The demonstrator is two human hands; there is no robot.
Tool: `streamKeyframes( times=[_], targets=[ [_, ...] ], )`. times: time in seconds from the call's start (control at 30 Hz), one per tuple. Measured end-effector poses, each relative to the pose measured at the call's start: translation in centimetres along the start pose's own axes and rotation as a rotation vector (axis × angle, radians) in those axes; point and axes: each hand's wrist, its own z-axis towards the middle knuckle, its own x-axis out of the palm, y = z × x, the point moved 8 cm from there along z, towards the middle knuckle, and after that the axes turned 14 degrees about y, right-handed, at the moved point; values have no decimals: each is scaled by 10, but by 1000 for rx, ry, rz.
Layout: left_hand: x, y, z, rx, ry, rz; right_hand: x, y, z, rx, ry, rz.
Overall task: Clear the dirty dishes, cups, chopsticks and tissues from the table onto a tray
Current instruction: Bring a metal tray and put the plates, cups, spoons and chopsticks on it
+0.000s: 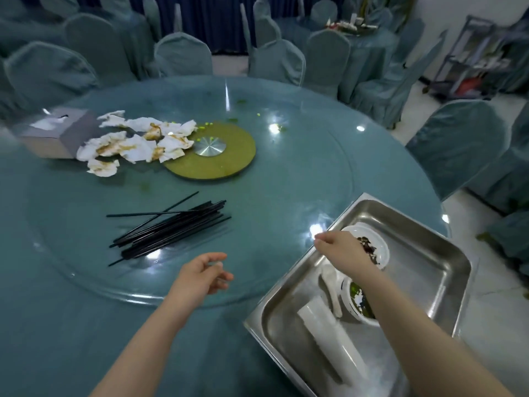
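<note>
- The right hand (340,247) hangs over the near-left rim of the steel tray (423,224), its grip loosely curled with fingertips drawn together; motion blur makes it hard to tell whether anything small is pinched there.
- Just beside that hand, inside the tray, lies a white plate (382,246) smeared with dark scraps; nearer the camera sit a white bowl (357,299) with green and dark leftovers, a white spoon (332,285) and a stack of clear cups (329,333) lying on its side.
- The left hand (200,275) hovers above the glass turntable, grip half open, fingers relaxed, holding nothing.
- Beyond the left hand, a loose bundle of black chopsticks (171,227) rests on the glass, apart from both hands.
- Farther off, soiled tissues (134,144) are heaped beside a grey tissue box (54,133), partly overlapping the olive turntable hub (211,153).
- The tray overhangs the counter (71,325) at its right edge; open glass lies between chopsticks and tray.
- Covered chairs (183,54) ring the counter. No legible writing shows.
</note>
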Motion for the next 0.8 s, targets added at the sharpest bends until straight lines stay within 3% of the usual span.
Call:
streamKeyframes(
  times=[0.27, 0.43, 0.6, 0.8],
  targets=[
    [-95, -14, 43, 80, -243, 241, 61, 95, 79, -63, 214, -271],
    [-138, -8, 105, -4, -179, 648, 98, 146, 141, -187, 287, -492],
    [-177, 3, 155, -102, -99, 1297, 142, 160, 185, -225, 382, -538],
    [-187, 20, 192, -228, -29, 1382, 177, 174, 208, -388, 356, -365]
  ],
)
